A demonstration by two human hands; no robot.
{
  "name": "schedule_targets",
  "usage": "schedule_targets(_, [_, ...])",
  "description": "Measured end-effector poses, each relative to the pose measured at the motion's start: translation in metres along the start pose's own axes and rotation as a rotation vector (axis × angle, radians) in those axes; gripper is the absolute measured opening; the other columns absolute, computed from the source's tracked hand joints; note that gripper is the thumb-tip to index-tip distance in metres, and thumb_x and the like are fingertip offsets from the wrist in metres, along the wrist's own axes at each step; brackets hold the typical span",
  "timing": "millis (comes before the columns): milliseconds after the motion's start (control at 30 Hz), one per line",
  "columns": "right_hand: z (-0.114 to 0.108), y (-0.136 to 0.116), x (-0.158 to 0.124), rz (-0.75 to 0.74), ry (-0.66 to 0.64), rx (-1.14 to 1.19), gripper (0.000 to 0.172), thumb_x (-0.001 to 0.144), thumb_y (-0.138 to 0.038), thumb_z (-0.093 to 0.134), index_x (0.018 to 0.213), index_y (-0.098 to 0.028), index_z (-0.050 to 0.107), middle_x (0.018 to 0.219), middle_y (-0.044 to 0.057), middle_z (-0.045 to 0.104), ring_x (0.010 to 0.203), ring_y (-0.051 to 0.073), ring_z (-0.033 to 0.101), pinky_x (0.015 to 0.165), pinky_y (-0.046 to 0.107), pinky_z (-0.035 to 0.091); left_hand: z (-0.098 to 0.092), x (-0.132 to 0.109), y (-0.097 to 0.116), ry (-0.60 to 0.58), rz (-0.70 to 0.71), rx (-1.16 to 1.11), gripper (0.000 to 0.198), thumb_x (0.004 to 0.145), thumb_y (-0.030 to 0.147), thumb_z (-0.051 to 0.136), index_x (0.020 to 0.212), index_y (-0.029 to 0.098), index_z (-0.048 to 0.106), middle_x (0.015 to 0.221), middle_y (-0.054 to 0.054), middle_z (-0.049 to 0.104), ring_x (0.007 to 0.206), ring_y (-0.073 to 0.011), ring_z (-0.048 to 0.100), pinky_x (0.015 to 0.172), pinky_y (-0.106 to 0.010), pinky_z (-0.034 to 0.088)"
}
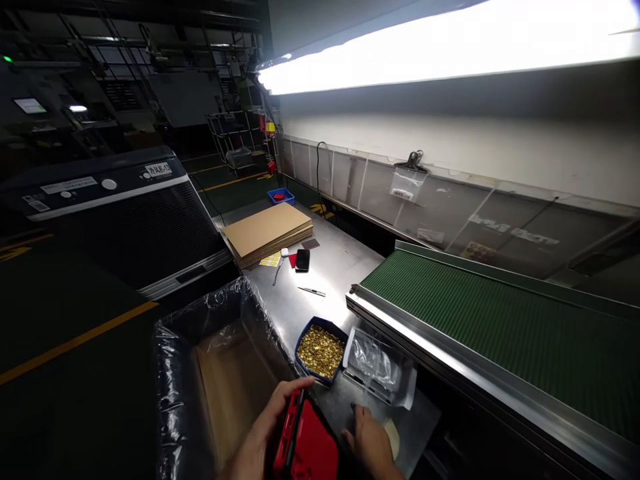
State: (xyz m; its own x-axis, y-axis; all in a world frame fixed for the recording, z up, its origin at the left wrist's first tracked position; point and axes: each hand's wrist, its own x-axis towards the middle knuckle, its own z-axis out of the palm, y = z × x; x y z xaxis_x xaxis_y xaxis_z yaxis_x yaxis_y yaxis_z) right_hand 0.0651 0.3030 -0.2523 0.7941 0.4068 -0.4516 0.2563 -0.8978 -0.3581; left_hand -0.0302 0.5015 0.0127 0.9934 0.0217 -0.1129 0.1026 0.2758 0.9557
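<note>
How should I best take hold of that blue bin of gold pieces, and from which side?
Probably by its near and far rims, from above: the blue bin stands open-topped, and a tray holding clear plastic sits close on its right. Keep it level, since the gold pieces lie loose inside.

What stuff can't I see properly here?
In the head view:
Red thing in the left hand: lower part cut off by the bottom edge.
Dark thing at the right hand: too small and dim to name.
Gold pieces: too small for exact shapes.
Green belt: cut off by the right edge.
</note>
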Motion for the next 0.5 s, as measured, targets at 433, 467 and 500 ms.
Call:
schedule_targets(433, [0.025,0.018,0.02,0.024,0.034,-0.005,0.033,0.095,-0.029,0.036,0.114,-0.008,0.053,0.113,0.021,0.062,0.099,0.035,0.068,0.079,0.044,0.052,-0.007,-0.018,-0.014,-0.039,-0.025,-0.602,0.089,0.065,0.052,0.085,0.139,0.016,0.05,0.13,-0.018,0.048,0.122,-0.0407,0.046,0.106,-0.057,0.036])
schedule_targets(467, [0.026,0.018,0.021,0.022,0.034,0.002,0.032,0.095,-0.028,0.035,0.113,-0.008,0.054,0.112,0.02,0.063,0.098,0.034,0.068,0.079,0.044,0.051,-0.009,-0.018,-0.016,-0.044,-0.024,-0.593,0.089,0.064,0.052,0.085,0.138,0.016,0.051,0.13,-0.018,0.048,0.12,-0.0405,0.047,0.107,-0.06,0.035])
schedule_targets(500, [0.026,0.017,0.022,0.02,0.035,0.01,0.031,0.095,-0.026,0.034,0.111,-0.009,0.055,0.11,0.02,0.064,0.097,0.034,0.068,0.078,0.043,0.051,-0.011,-0.018,-0.017,-0.048,-0.022,-0.587,0.09,0.063,0.053,0.086,0.138,0.017,0.052,0.129,-0.018,0.049,0.119,-0.0407,0.048,0.107,-0.062,0.035])
